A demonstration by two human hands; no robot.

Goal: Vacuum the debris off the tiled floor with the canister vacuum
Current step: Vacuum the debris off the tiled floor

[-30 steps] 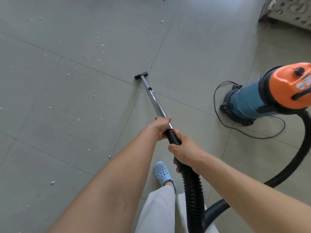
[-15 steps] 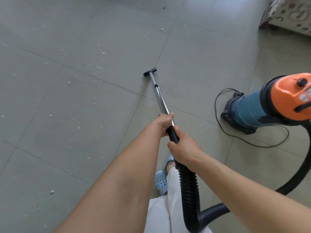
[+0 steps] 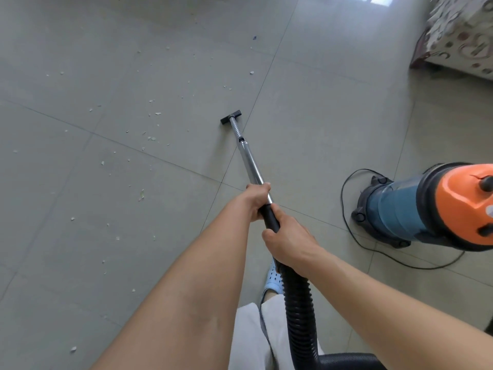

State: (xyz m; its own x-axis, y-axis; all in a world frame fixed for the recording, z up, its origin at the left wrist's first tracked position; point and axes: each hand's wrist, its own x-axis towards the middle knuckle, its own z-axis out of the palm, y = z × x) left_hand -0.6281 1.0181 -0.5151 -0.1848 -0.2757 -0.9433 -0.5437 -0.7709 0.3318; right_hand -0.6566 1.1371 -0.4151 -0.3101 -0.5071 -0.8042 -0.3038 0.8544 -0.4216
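Nozzle (image 3: 231,120) pushed farther along floor (image 3: 320,102)

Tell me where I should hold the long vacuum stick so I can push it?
Probably hold the vacuum stick at its near end, coming from above, as the left hand grips the metal and the right hand grips the black cuff. It slants down to the nozzle.

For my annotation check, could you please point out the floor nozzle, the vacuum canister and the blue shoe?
floor nozzle (image 3: 231,116): head view, middle of the black head.
vacuum canister (image 3: 392,212): head view, blue body.
blue shoe (image 3: 274,280): head view, perforated top.
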